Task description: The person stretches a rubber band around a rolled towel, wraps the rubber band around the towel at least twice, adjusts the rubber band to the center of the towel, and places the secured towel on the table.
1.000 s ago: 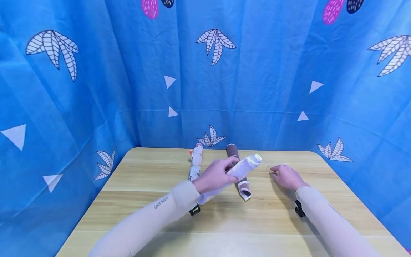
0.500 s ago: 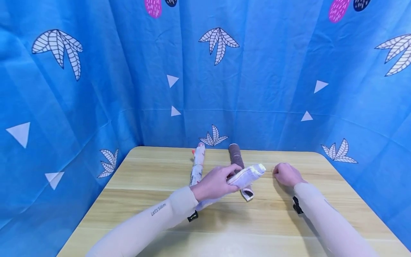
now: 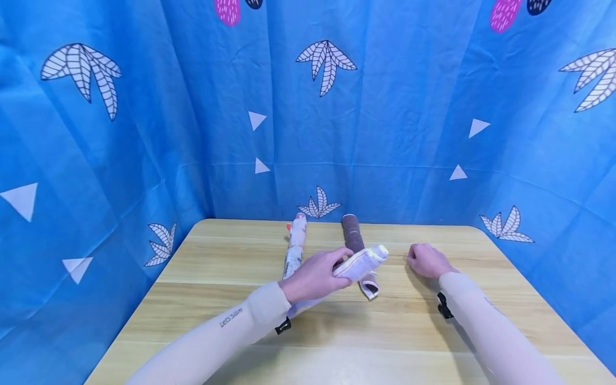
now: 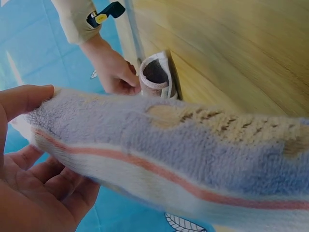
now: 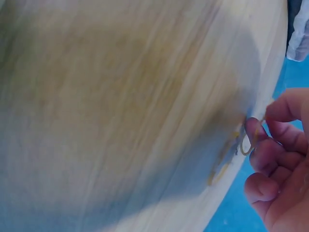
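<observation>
My left hand (image 3: 315, 275) grips a rolled lavender towel (image 3: 358, 264), held tilted above the table. Close up in the left wrist view, the towel's white band with a coral stripe shows, thumb on top and fingers beneath. To the right, my right hand (image 3: 428, 261) is low over the table. A thin yellowish rubber band (image 5: 245, 149) is pinched at its fingertips in the right wrist view. More thin bands (image 5: 219, 166) lie on the wood beneath. Behind the held towel lies a dark brown rolled towel (image 3: 353, 235), partly covered by it.
A whitish rolled towel (image 3: 296, 240) with a small red-orange bit at its side lies left of the brown one, its near end hidden by my left hand. The wooden table (image 3: 366, 353) is bordered by a blue patterned curtain (image 3: 308, 123) at the back and sides.
The right fingers have gone from reaching out at a band on the table to being drawn in. My left hand still holds the lavender towel, having shifted slightly.
</observation>
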The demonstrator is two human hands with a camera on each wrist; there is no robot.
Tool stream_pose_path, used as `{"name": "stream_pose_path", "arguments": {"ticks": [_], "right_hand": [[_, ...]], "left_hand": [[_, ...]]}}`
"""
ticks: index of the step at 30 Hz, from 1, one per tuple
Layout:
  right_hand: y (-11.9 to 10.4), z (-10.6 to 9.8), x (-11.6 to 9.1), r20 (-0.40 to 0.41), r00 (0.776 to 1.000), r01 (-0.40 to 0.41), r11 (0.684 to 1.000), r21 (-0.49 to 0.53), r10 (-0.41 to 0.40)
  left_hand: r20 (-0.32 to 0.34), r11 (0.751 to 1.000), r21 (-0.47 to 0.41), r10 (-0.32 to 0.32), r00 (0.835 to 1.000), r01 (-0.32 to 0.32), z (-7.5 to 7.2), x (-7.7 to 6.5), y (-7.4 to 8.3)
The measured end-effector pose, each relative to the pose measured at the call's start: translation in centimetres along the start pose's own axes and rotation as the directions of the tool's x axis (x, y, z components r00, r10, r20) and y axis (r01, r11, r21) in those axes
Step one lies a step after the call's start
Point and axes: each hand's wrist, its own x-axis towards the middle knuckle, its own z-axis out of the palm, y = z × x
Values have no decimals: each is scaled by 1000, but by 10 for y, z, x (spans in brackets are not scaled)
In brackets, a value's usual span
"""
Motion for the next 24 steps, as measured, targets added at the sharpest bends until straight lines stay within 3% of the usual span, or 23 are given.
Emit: {"name": "stream_pose_path", "arguments": {"ticks": [11,19,24], "right_hand": [[-5,-5,-1,-18,1000,-8,974,228,12],[-10,-8,-2,-39,996,81,981,179,-75],[-13,-12,-6,-27,998,54,987,153,-51]], "left_hand": [[6,1000,-4,-14,1000,14,0,-2,-6],[12,999,-1,-54,998,54,0,-1,-12],[14,998,-13,-62,998,62,1,0,-16]]}}
